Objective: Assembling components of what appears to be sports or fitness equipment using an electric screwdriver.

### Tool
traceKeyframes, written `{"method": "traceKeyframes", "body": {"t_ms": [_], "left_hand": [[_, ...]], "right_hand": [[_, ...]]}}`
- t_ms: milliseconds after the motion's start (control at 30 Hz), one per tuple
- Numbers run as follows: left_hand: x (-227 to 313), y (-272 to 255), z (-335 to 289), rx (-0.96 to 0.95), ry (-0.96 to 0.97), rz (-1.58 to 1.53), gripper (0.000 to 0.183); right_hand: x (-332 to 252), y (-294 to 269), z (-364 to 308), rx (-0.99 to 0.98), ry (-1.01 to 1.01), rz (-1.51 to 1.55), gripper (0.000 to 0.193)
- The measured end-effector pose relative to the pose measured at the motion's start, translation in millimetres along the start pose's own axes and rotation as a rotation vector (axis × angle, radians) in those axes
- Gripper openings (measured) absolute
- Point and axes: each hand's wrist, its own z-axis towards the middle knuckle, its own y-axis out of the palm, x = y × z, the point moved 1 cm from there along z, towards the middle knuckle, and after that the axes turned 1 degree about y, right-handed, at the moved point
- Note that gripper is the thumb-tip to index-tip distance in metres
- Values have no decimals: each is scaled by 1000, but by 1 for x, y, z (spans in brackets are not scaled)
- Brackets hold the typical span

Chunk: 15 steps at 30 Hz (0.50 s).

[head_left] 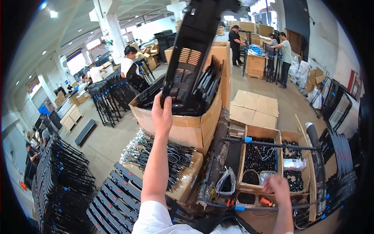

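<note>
Holding one panel (pixel 194 41) — left hand (pixel 161 117); right hand (pixel 278 188) near two boxes (pixel 279 160).

We see our left arm (pixel 156 167) stretched forward and up, left hand (pixel 162 116) gripping; right forearm (pixel 284 218) low, right hand (pixel 278 188) loosely curled, slightly blurred, fingertips pointing inward.

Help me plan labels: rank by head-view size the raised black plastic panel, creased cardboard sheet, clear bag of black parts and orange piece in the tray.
1. Black plastic panel
2. Creased cardboard sheet
3. Clear bag of black parts
4. Orange piece
Apparent sizes only.
</note>
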Motion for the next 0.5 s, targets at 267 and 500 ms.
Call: {"method": "traceKeyframes", "body": {"t_ms": [267,500], "left_hand": [[59,-4,-48,-443,813,177,38],[56,5,-73,-718,1056,270,36]], "right_hand": [[-37,-105,86,113,42,418,76],[-81,-48,32,-611,56,-171,81]]}}
